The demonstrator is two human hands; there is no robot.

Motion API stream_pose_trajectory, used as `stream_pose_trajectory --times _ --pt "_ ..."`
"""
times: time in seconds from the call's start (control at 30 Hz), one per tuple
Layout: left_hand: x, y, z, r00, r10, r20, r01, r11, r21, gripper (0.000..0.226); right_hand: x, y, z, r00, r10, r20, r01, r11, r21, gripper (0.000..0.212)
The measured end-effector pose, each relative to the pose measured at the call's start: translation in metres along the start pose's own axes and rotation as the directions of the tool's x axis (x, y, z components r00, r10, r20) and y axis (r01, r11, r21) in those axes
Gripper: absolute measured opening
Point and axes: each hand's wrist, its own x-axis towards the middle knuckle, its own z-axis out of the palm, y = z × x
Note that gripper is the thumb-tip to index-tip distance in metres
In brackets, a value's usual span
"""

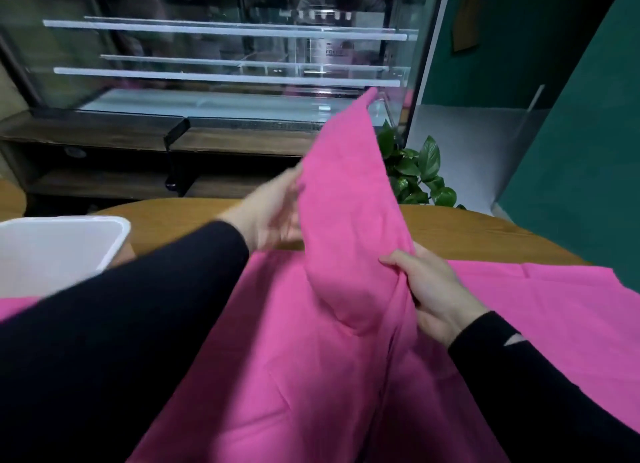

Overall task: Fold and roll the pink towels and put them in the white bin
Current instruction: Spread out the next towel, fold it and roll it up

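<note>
Room: wood table point(450, 227) w/ glass display case point(225, 57) behind, green wall point(588, 150) on the right, plant point(419, 171) at the far edge.
Towel: I see the pink towel point(346, 237) lifted as a peak, long axis running up and away from me; more pink cloth point(519, 306) lies flat on the table.
Left hand: my left hand point(270, 216) touches the peak's left side, fingers mostly straight; blurred, can't confirm a pinch.
Right hand: my right hand point(433, 296) pinches a fold low on the right, nearer me.
Bin: white bin point(62, 247) sits far left, so left hand's closer to it.
</note>
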Motion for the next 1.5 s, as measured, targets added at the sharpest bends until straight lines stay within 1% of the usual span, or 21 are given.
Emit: stream_pose_trajectory --times 0.1,0.17,0.23,0.3,0.4,0.5,0.6,0.67,0.73,0.8,0.87,0.93,1.0,1.03,1.1,1.13,1.17,1.23,1.37,1.4,1.5 --pt "-0.024 -0.083 -0.005 0.993 -0.114 -0.02 0.115 0.992 0.045 0.05 0.005 0.024 -0.014 0.996 0.083 -0.03 -0.084 0.996 -0.021 0.033" --pt "-0.036 -0.115 -0.001 0.998 -0.055 -0.039 0.058 0.996 0.064 0.052 0.003 0.035 -0.02 0.992 0.12 -0.029 -0.121 0.992 -0.035 0.036" --pt "-0.046 -0.125 0.005 0.999 0.017 -0.048 -0.011 0.992 0.125 0.057 0.001 0.04 -0.024 0.991 0.123 -0.044 -0.122 0.992 0.021 0.033" --pt "-0.054 -0.127 0.011 0.997 0.066 0.038 -0.072 0.971 0.229 0.058 -0.002 0.04 -0.026 0.994 0.104 -0.045 -0.098 0.987 0.124 0.029" --pt "-0.062 -0.131 0.022 0.978 0.085 0.191 -0.156 0.904 0.398 0.03 -0.007 0.042 -0.023 0.995 0.103 0.015 -0.104 0.977 0.183 0.028" --pt "-0.064 -0.124 0.034 0.974 0.154 0.164 -0.207 0.898 0.389 0.012 -0.009 0.042 -0.017 0.993 0.121 0.016 -0.121 0.991 0.05 0.041" --pt "-0.068 -0.108 0.039 0.953 0.279 0.113 -0.301 0.864 0.404 0.01 -0.004 0.028 -0.016 0.991 0.02 -0.136 -0.045 0.982 -0.184 0.059" --pt "-0.071 -0.102 0.042 0.926 0.37 0.071 -0.36 0.812 0.46 0.015 -0.002 0.021 -0.016 0.971 -0.023 -0.238 -0.056 0.945 -0.322 0.076" --pt "-0.075 -0.098 0.045 0.905 0.425 0.014 -0.372 0.776 0.51 0.021 -0.014 0.023 -0.009 0.967 0.014 -0.253 -0.11 0.923 -0.368 0.074" --pt "-0.078 -0.099 0.049 0.897 0.44 -0.046 -0.346 0.762 0.547 0.028 -0.032 0.034 -0.002 0.976 0.096 -0.196 -0.168 0.904 -0.392 0.056" --pt "-0.084 -0.101 0.052 0.902 0.422 -0.09 -0.297 0.759 0.579 0.033 -0.05 0.046 0.003 0.981 0.165 -0.099 -0.19 0.9 -0.392 0.05" --pt "-0.092 -0.101 0.053 0.923 0.374 -0.092 -0.267 0.793 0.548 0.042 -0.062 0.057 0.002 0.988 0.145 -0.063 -0.158 0.913 -0.377 0.056" --pt "-0.1 -0.101 0.05 0.972 0.23 -0.046 -0.187 0.881 0.434 0.047 -0.066 0.06 -0.001 0.99 0.059 -0.124 -0.097 0.94 -0.326 0.056" --pt "-0.106 -0.102 0.045 0.992 0.125 -0.011 -0.11 0.903 0.416 0.042 -0.065 0.059 -0.004 0.986 0.024 -0.163 -0.072 0.953 -0.296 0.056" --pt "-0.118 -0.108 0.035 0.997 -0.055 0.056 0.023 0.883 0.469 0.028 -0.06 0.051 -0.01 0.979 -0.004 -0.206 -0.047 0.97 -0.238 0.065" --pt "-0.122 -0.113 0.032 0.993 -0.096 0.072 0.053 0.887 0.458 0.024 -0.058 0.047 -0.013 0.979 0.002 -0.204 -0.049 0.974 -0.223 0.074" --pt "-0.132 -0.117 0.03 0.991 -0.11 0.072 0.071 0.909 0.412 0.024 -0.063 0.044 -0.014 0.979 0.019 -0.202 -0.065 0.972 -0.227 0.082" --pt "-0.138 -0.127 0.029 0.993 -0.107 0.041 0.089 0.945 0.315 0.028 -0.064 0.048 -0.019 0.976 0.031 -0.215 -0.092 0.956 -0.277 0.083" --pt "-0.16 -0.149 0.042 0.995 -0.079 -0.054 0.091 0.951 0.295 0.027 -0.081 0.075 -0.026 0.967 0.047 -0.25 -0.134 0.931 -0.341 0.058" --pt "-0.165 -0.156 0.045 0.992 -0.09 -0.088 0.111 0.957 0.269 0.027 -0.087 0.081 -0.029 0.971 0.045 -0.234 -0.128 0.929 -0.349 0.058" --pt "-0.182 -0.169 0.052 0.979 -0.172 -0.108 0.189 0.966 0.175 0.026 -0.106 0.086 -0.036 0.985 0.084 -0.149 -0.132 0.928 -0.349 0.074"
